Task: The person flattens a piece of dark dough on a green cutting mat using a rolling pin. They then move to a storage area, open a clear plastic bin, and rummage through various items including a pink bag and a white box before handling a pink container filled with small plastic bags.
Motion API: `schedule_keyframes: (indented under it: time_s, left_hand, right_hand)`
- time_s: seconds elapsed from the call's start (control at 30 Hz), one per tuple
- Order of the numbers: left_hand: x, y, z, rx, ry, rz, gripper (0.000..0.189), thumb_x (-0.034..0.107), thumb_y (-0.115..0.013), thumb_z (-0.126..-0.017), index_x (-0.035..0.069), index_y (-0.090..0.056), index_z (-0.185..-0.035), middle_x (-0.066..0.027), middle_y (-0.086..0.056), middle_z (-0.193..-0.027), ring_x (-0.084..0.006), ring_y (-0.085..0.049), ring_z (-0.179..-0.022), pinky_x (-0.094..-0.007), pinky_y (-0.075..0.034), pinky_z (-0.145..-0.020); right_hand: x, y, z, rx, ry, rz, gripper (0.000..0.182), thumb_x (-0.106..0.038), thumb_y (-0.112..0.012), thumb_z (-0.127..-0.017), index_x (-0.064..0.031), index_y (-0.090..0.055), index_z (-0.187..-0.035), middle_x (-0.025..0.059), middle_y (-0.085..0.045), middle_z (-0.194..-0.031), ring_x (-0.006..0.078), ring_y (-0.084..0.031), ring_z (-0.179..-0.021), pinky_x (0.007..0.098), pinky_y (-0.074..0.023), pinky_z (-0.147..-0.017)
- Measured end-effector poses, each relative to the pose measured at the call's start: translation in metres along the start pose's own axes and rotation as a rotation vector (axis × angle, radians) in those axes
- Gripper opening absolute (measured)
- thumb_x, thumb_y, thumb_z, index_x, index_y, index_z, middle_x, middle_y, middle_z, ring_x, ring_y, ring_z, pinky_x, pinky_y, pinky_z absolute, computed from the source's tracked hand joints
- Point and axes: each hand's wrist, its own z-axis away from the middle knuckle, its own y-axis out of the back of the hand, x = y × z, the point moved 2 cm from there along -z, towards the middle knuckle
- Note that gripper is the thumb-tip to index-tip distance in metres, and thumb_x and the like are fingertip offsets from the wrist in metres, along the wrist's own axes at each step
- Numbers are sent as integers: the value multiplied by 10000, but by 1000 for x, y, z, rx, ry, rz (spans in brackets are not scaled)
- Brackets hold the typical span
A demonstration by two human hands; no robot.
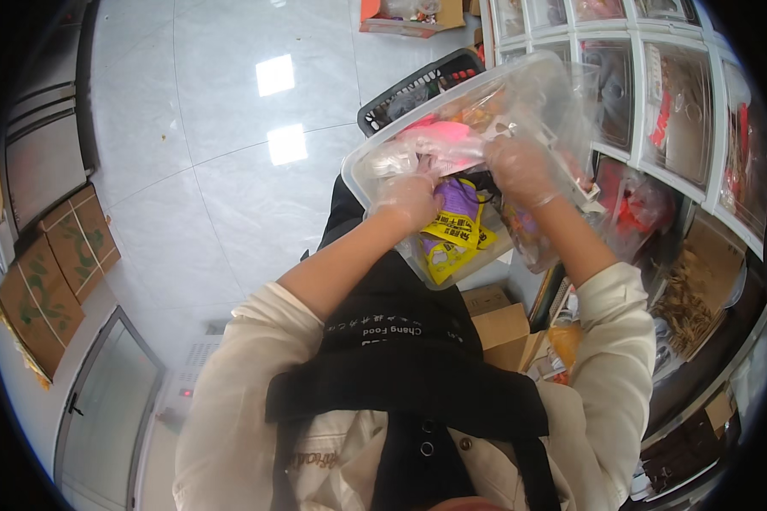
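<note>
A translucent plastic bin is tilted before me, filled with packaged goods. My left hand, in a clear plastic glove, reaches in over the bin's near left side. Its fingers curl beside purple-and-yellow packets, the fingertips hidden among wrapping. Also gloved, my right hand is inside the bin on the right, fingers bent at the edge of a bright pink packet in clear wrapping. Whether either hand grips something is unclear. Black cord or straps show between the hands. Clear plastic bags bulge near the bin's far right.
A black plastic basket stands behind the bin. Stacked clear-fronted drawers rise at right. An open carton sits on the tiled floor. Cardboard boxes are below right; tied cartons stand at left.
</note>
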Motion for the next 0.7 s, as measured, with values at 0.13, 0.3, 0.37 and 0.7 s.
schedule_keyframes:
  time_s: [0.13,0.3,0.37,0.7]
  left_hand:
    - [16,8,7,55,22,-26,659,314,-578,-924,144,-345,-1518,-168,-346,-1567,-388,-399,-1386,-439,-366,-1130]
    - [2,0,-6,48,22,-49,603,339,-565,-928,176,-410,-1488,-173,-296,-1585,-382,-318,-1432,-439,-318,-1158]
    - [6,4,-8,25,2,-199,579,352,-576,-908,196,-464,-1453,-188,-320,-1560,-373,-448,-1354,-445,-411,-1092]
    - [2,12,-3,6,36,81,606,341,-618,-888,234,-444,-1458,-199,-383,-1524,-416,-529,-1251,-469,-463,-1028]
  right_hand:
    - [22,-12,-11,-28,-376,-9,245,-240,-521,-945,-53,-653,-857,162,-682,-786,344,-676,-796,448,-538,-736]
    - [58,-24,-37,-12,-580,-106,404,-367,-484,-982,-15,-678,-939,235,-689,-927,409,-664,-899,500,-517,-835]
    - [74,-30,-42,-57,-645,-102,448,-419,-452,-991,-26,-666,-1022,260,-676,-991,439,-647,-930,535,-491,-861]
    - [13,10,-45,277,-177,-338,277,-89,-604,-807,-92,-654,-1079,174,-677,-1144,355,-649,-1039,448,-520,-867]
